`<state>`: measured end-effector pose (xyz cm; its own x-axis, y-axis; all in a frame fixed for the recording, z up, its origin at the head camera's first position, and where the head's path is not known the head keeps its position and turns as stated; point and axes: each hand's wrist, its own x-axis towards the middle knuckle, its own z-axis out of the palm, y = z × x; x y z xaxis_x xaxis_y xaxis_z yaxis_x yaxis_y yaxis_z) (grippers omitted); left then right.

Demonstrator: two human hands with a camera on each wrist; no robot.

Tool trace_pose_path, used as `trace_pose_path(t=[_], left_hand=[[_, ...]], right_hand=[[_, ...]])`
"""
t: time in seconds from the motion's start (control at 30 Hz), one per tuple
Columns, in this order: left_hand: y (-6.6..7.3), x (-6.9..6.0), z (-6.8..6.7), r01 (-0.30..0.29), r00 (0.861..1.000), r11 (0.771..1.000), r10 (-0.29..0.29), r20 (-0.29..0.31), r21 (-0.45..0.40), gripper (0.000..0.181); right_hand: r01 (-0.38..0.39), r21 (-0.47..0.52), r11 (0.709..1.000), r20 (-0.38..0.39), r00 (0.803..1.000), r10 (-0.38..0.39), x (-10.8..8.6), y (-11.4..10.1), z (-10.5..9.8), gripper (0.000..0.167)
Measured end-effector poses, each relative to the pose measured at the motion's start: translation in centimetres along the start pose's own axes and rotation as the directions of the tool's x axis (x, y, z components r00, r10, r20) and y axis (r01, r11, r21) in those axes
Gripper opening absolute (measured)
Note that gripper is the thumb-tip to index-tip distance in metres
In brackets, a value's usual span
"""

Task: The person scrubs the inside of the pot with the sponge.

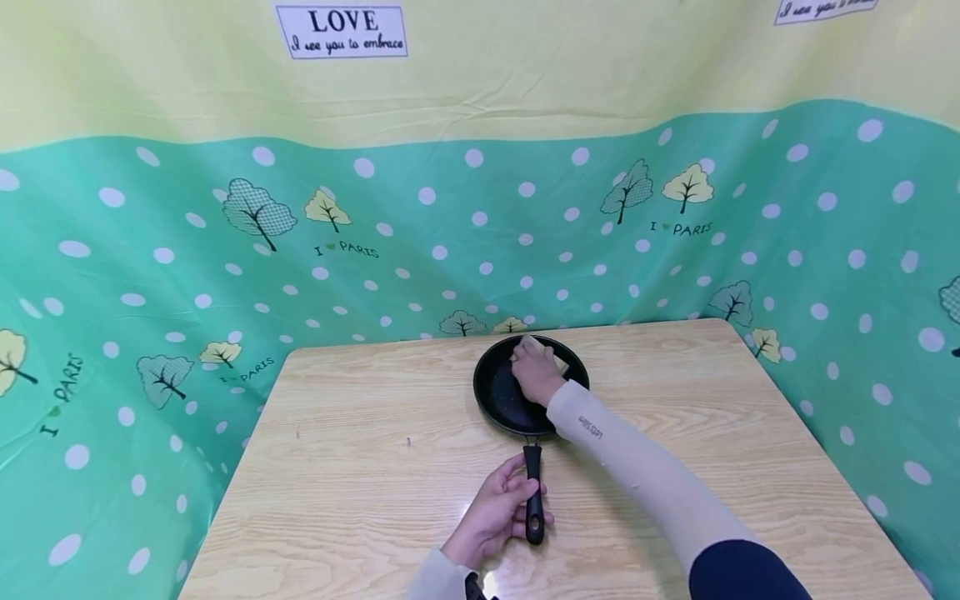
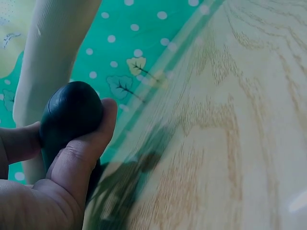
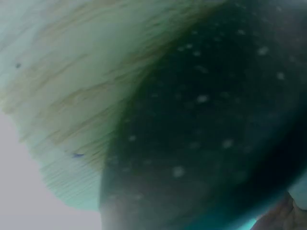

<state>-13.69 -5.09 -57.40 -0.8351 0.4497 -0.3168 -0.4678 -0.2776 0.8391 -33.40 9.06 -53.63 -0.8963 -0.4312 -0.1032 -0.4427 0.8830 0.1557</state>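
A black frying pan (image 1: 506, 400) lies near the table's back edge, its black handle (image 1: 534, 521) pointing toward the person. The left hand (image 1: 498, 508) holds that handle, thumb on top and fingers beneath; in the left wrist view, the thumb and a finger of the left hand (image 2: 62, 177) lie on either side of the handle's rounded end (image 2: 74, 108). Inside the pan, the right hand (image 1: 536, 372) grips a light-coloured cloth or sponge (image 1: 558, 363) against the surface. The right wrist view shows the speckled pan (image 3: 201, 120) close up, with a sliver of the right hand (image 3: 278, 215) at the lower right corner.
The pan stands on a light wood-grain table (image 1: 360, 467). Behind it and at both sides hangs a green and yellow curtain (image 1: 420, 225) with dots and trees. The right forearm, in a pale sleeve (image 1: 645, 475), crosses over the table's right half.
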Motion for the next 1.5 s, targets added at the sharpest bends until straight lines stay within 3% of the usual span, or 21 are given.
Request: trace_pose_path(t=[0.33,0.7,1.23,1.5], left_hand=[[-0.1,0.0,0.1,0.002,1.0,1.0,-0.002,0.012,-0.024,0.066],[-0.3,0.0,0.1,-0.002,1.0,1.0,0.002,-0.007,-0.023,0.065],[-0.3,0.1,0.3,-0.006,1.0,0.999,0.006,-0.011,-0.037,0.066],[-0.3,-0.1,0.4,-0.008,1.0,0.999,0.007,-0.018,-0.035,0.067]], right_hand=[[0.013,-0.162,0.987,0.015,1.0,-0.011,-1.1,1.1,0.5,0.024],[0.034,-0.325,0.945,0.02,0.999,-0.03,-2.5,2.1,1.2,0.018],[-0.021,-0.319,0.948,0.056,0.998,0.041,-4.1,2.0,0.2,0.02],[-0.014,-0.267,0.964,0.14,0.989,0.053,-4.9,1.6,-1.0,0.022]])
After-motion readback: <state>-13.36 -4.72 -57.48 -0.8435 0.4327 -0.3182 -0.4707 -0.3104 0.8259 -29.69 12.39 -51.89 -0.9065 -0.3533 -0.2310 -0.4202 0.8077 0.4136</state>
